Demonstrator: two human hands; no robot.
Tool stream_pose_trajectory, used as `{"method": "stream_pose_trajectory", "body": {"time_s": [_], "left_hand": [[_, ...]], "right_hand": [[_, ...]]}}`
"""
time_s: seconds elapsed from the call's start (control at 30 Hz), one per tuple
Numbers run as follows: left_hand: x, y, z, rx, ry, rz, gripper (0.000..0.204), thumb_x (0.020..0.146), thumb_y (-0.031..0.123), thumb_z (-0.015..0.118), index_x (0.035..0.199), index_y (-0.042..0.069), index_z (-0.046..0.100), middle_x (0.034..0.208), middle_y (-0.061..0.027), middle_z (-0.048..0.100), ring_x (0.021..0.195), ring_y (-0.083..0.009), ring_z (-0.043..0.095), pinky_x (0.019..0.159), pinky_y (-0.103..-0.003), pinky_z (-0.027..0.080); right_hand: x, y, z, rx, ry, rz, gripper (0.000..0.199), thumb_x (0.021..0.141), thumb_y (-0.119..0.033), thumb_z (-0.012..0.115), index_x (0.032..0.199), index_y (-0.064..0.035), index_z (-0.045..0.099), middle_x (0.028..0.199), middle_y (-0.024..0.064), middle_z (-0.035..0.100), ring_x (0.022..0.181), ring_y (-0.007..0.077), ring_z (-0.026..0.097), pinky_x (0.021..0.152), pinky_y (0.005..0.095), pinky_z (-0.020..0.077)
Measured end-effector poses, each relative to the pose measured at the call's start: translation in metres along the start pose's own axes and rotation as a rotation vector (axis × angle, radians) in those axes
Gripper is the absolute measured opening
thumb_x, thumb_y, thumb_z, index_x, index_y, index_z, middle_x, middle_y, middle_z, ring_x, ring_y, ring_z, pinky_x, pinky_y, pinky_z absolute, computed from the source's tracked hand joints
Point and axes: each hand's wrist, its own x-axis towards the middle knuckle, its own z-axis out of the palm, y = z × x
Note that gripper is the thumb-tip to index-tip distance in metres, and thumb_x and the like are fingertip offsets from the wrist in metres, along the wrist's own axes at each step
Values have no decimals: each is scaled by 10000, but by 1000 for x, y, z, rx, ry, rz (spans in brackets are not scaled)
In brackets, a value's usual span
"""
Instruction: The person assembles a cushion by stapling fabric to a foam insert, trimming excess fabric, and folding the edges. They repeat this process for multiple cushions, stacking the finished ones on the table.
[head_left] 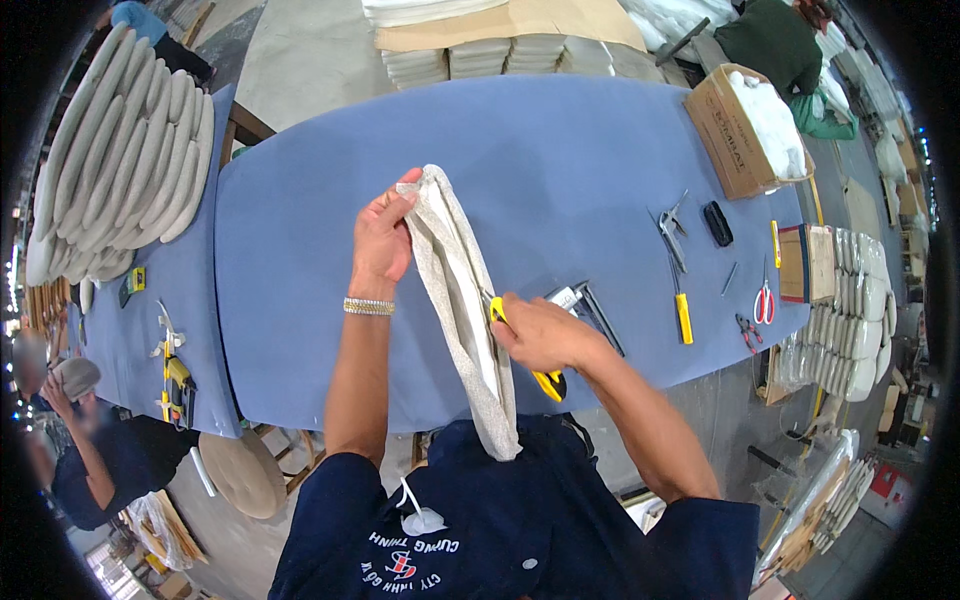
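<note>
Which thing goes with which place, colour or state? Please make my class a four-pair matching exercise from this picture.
Column one
1. Left hand
2. Right hand
3. Scissors
4. Cardboard box

Column two
A. Open, with white material inside
B. At the upper end of the beige fabric cover
C. Red-handled
D. Around a yellow-and-black tool

Right pairs: 1-B, 2-D, 3-C, 4-A

One view here, from the wearer's head, fisheye-wide, looking steeply down: dark shirt (510,520) nearest, blue table (580,140) stretching away, the bent rim probably too warped to judge.
</note>
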Motion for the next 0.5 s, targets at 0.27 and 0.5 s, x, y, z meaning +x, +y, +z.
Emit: {"method": "stream_pose_trajectory", "body": {"time_s": [0.27, 0.5], "left_hand": [[0, 9, 0, -68, 7, 36, 149, 986, 25, 579, 1023, -97, 657, 1505, -252, 509, 1204, -287, 640, 1052, -414, 550], [-35, 71, 113, 580, -365, 564, 86, 950, 88, 708, 906, 15, 721, 1473, -184, 557, 1321, -320, 573, 1094, -438, 459]], "right_hand": [[-66, 8, 65, 99, 22, 54, 365, 1033, -267, 502, 1050, 98, 489, 768, 320, 649, 773, 542, 636, 748, 617, 479], [-93, 7, 102, 91, 114, 106, 327, 1025, -253, 516, 1048, 72, 492, 759, 313, 655, 759, 552, 631, 752, 626, 481]]}}
